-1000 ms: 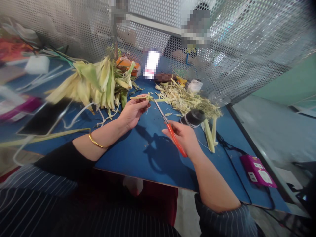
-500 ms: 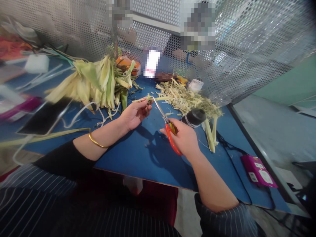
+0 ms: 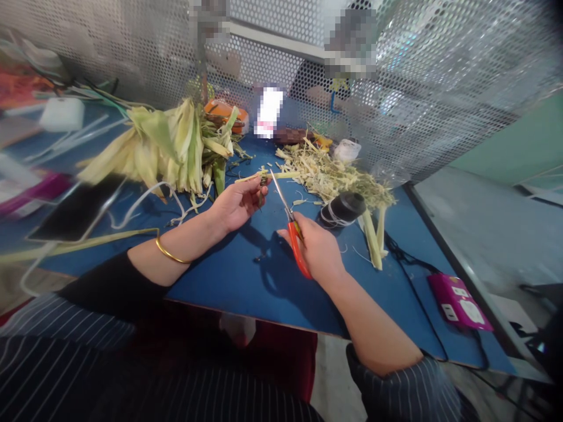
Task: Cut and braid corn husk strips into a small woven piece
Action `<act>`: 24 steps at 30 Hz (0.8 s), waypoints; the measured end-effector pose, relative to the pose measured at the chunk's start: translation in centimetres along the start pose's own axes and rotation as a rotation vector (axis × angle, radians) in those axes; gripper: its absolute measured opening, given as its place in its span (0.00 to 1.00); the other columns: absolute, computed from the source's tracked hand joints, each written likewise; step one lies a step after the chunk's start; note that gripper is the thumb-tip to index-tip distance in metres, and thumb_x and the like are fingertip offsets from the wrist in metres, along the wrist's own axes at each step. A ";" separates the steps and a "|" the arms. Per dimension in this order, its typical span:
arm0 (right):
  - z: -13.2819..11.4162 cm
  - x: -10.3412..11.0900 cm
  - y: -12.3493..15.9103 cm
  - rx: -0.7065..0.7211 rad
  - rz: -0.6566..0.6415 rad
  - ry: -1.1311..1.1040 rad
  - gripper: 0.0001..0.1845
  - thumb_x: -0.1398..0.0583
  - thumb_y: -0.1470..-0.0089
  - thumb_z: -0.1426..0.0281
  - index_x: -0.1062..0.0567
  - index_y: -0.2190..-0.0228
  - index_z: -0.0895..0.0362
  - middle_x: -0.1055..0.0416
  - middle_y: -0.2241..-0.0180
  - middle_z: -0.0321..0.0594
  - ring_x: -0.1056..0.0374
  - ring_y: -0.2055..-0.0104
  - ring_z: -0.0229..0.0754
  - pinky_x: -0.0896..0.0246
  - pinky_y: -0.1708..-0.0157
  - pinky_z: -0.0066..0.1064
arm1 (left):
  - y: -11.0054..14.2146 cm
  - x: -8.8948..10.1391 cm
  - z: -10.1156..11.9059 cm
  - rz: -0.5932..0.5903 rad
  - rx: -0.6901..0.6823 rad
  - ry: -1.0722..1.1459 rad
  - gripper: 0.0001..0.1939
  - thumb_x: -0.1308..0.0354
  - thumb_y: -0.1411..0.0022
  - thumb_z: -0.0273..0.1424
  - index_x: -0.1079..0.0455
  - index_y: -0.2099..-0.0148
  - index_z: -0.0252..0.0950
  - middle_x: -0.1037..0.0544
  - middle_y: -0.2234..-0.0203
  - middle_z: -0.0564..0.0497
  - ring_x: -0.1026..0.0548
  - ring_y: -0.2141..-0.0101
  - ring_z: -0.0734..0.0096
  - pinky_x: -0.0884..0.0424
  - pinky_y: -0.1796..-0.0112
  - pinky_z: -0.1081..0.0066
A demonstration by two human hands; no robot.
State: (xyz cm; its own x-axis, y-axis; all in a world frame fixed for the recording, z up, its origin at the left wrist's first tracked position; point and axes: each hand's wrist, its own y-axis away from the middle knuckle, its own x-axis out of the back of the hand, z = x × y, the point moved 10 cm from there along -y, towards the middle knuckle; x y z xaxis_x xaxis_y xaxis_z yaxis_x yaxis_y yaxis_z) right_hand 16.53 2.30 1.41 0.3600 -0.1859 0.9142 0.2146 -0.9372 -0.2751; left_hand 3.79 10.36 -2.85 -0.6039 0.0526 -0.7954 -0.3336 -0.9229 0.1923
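My left hand [image 3: 235, 203] pinches a thin pale-green husk strip [image 3: 281, 174] that lies level above the blue table [image 3: 246, 275]. A gold bangle sits on that wrist. My right hand [image 3: 313, 246] grips red-handled scissors [image 3: 288, 220], whose blades point up and left, the tips right at the strip beside my left fingers. A black spool of thread [image 3: 342, 208] stands just right of my right hand.
A heap of corn husks [image 3: 167, 146] lies at the back left, with a pile of cut scraps [image 3: 334, 173] at the back right. A dark phone [image 3: 74, 211] with a white cable is at left, a magenta device [image 3: 457, 300] at right. A perforated metal screen [image 3: 440, 76] backs the table, with other people behind it.
My right hand has moved left and closer to my left hand, bringing the scissor tips up against the strip. The left hand has barely shifted.
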 end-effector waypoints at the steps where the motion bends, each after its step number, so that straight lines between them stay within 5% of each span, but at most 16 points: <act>1: 0.0 -0.1 0.1 -0.004 0.001 0.009 0.28 0.50 0.41 0.51 0.31 0.52 0.60 0.26 0.64 0.49 0.29 0.66 0.46 0.40 0.67 0.32 | 0.0 0.0 0.0 0.000 0.001 0.001 0.03 0.43 0.42 0.21 0.30 0.65 0.31 0.23 0.72 0.50 0.27 0.77 0.80 0.29 0.71 0.77; 14: 1.1 0.8 0.0 -0.084 0.039 -0.235 0.25 0.43 0.46 0.53 0.29 0.53 0.57 0.27 0.67 0.42 0.32 0.69 0.41 0.39 0.66 0.31 | -0.8 1.2 0.7 0.051 -0.061 -0.076 0.04 0.39 0.46 0.23 0.29 0.66 0.34 0.22 0.72 0.53 0.28 0.76 0.81 0.31 0.73 0.77; 19: 3.2 0.6 -0.2 -0.167 0.000 -0.470 0.32 0.41 0.50 0.51 0.32 0.49 0.57 0.28 0.68 0.39 0.34 0.71 0.39 0.37 0.67 0.32 | -1.0 1.3 1.1 0.048 -0.139 -0.323 0.09 0.34 0.49 0.28 0.25 0.63 0.35 0.23 0.73 0.53 0.31 0.78 0.83 0.36 0.76 0.79; 24: 3.7 1.2 -0.4 -0.155 -0.047 -0.393 0.33 0.37 0.54 0.51 0.29 0.50 0.55 0.26 0.64 0.43 0.31 0.66 0.44 0.35 0.63 0.36 | -0.6 0.2 2.3 0.002 -0.253 -0.655 0.09 0.35 0.49 0.33 0.21 0.66 0.35 0.22 0.73 0.50 0.36 0.80 0.82 0.42 0.77 0.77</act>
State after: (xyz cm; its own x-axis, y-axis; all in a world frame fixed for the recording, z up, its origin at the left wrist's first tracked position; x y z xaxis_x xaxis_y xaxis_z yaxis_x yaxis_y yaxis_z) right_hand 20.24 3.52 1.52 0.6785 -0.0432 0.7334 0.1106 -0.9809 -0.1602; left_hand 2.18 11.77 -1.83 -0.9427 0.1964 -0.2697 -0.2015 -0.9795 -0.0092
